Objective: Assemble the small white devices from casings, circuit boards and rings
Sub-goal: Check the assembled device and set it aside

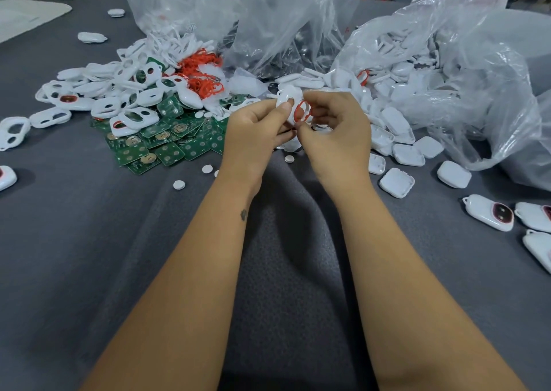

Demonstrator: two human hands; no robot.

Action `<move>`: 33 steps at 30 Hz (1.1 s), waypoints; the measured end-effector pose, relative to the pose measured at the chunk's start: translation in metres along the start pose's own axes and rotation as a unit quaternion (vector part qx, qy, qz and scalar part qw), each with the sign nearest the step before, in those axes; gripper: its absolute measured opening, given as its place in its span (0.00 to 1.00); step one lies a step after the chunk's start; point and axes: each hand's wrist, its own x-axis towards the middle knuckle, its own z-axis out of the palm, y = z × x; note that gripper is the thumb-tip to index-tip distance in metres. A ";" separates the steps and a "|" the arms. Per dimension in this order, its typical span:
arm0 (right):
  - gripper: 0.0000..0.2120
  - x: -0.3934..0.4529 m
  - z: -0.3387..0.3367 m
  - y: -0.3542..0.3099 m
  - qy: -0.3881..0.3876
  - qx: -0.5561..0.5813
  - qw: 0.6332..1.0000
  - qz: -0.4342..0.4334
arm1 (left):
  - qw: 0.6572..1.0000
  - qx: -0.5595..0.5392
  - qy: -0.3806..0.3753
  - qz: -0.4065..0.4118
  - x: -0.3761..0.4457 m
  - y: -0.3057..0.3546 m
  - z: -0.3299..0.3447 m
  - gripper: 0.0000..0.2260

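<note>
My left hand [256, 131] grips a white casing [289, 97] above the middle of the table, thumb pressed on its face. My right hand [334, 128] pinches a red ring [301, 112] against that casing. Green circuit boards [161, 143] lie heaped to the left. Behind them sit a pile of white front casings [119, 92] with holes and a tangle of red rings [199, 71]. White back casings [399, 143] spill from a bag on the right. Assembled devices [489, 211] lie at the right edge.
Clear plastic bags [298, 18] stand along the back and right. Small white round buttons [179, 185] are scattered on the grey cloth [89, 241] in front of the boards. Another assembled device [6, 177] lies at the left edge.
</note>
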 end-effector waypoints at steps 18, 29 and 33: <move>0.30 -0.005 0.001 -0.002 0.011 0.069 0.997 -0.020 | 0.998 -0.052 -0.003 0.023 0.000 -0.006 -0.001 0.08; 0.27 -0.006 -0.003 0.004 0.004 0.023 0.997 -0.072 | 0.997 -0.066 -0.033 -0.004 0.000 -0.007 -0.003 0.06; 0.27 -0.005 -0.003 0.004 -0.001 0.045 0.998 -0.040 | 0.996 -0.070 -0.050 -0.009 0.000 -0.007 -0.006 0.07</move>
